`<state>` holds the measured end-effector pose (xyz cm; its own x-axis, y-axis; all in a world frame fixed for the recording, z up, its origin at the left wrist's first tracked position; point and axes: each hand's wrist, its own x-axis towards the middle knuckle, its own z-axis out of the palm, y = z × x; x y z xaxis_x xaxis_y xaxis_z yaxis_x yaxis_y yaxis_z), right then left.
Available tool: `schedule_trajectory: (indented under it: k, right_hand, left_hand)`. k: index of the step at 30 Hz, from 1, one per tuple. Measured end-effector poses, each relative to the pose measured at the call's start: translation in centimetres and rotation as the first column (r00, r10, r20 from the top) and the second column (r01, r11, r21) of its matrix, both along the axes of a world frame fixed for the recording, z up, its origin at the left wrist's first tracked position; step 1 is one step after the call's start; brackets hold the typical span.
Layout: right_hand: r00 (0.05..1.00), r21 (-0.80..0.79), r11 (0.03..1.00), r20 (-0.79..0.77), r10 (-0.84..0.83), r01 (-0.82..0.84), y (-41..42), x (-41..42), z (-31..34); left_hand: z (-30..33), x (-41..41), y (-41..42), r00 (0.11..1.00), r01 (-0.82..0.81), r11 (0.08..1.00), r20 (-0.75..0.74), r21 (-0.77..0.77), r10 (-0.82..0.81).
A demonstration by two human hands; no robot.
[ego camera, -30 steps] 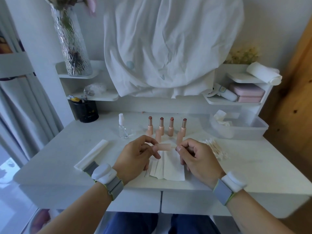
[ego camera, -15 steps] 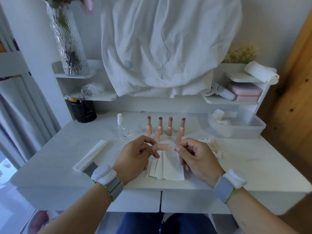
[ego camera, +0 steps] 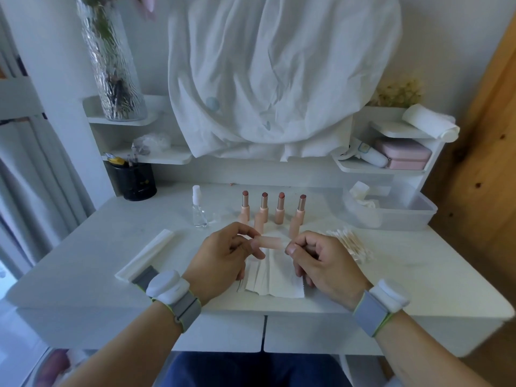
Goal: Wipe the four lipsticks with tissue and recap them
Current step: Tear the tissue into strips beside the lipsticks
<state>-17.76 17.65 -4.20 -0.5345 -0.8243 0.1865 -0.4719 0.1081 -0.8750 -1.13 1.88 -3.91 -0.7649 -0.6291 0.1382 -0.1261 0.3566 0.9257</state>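
- Head view: left hand (ego camera: 223, 258) and right hand (ego camera: 324, 261) are raised just above the middle of the tabletop (ego camera: 83, 247), near its front edge.
- Left hand: thumb and forefinger pinch the left end of a peach lipstick cap (ego camera: 270, 242), held level; other fingers curled under.
- Right hand: fingers curled, fingertips meet the cap's right end. Looks like a pinch too, but the contact is partly hidden, so not certain.
- Tissue (ego camera: 275, 277): flat, pleated, on the tabletop right under both hands, close to the front edge.
- Four lipsticks (ego camera: 273, 208): upright, uncapped, in a row across the centre toward the back edge, bullets exposed, slightly apart from each other.
- Two more peach caps (ego camera: 294, 228) stand upright just in front of the row; the other is behind the left hand's fingers.
- Spray bottle (ego camera: 198, 208): clear, white top, upright just left of the row.
- Cotton swabs (ego camera: 351, 241): loose pile to the right of the right hand.
- Clear bin (ego camera: 396, 213): back right corner, crumpled tissue inside.
- Black cup (ego camera: 134, 180): back left corner.
- Folded white pack (ego camera: 145, 255): lies diagonally toward the front left.
- Both wrists carry a grey band with a white puck.
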Motion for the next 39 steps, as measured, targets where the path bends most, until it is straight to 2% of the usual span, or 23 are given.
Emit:
schedule_trajectory:
  k: [5,13,18,24,29,39]
  right_hand:
    - [0.997,-0.054,0.999,0.072,0.004,0.0,0.21,-0.01,0.24]
    - [0.998,-0.074,0.995,0.014,-0.066,0.066,-0.04,-0.13,0.05]
    - [1.0,-0.007,1.0,-0.008,-0.027,0.027,-0.06,-0.15,-0.2]
    - [0.999,-0.058,0.998,0.052,0.015,-0.012,0.18,-0.15,0.04]
    - [0.998,-0.091,0.995,0.053,-0.024,0.029,0.09,-0.06,0.03]
    - [1.0,-0.041,0.999,0.016,-0.01,0.011,0.04,-0.06,-0.11]
  left_hand:
    - [0.32,0.02,0.33,1.0,0.0,1.0,0.019,-0.015,0.0]
    - [0.25,0.01,0.14,0.999,0.029,0.999,0.012,0.013,-0.029]
    - [0.09,0.02,0.04,1.0,0.029,0.999,-0.012,0.035,-0.029]
    - [0.12,-0.02,0.04,1.0,0.019,1.0,0.0,0.017,-0.019]
    - [0.08,0.04,0.0,0.999,0.032,0.999,0.003,0.03,-0.032]
    - [0.13,0.17,-0.18,0.998,0.026,0.997,-0.058,0.069,-0.022]
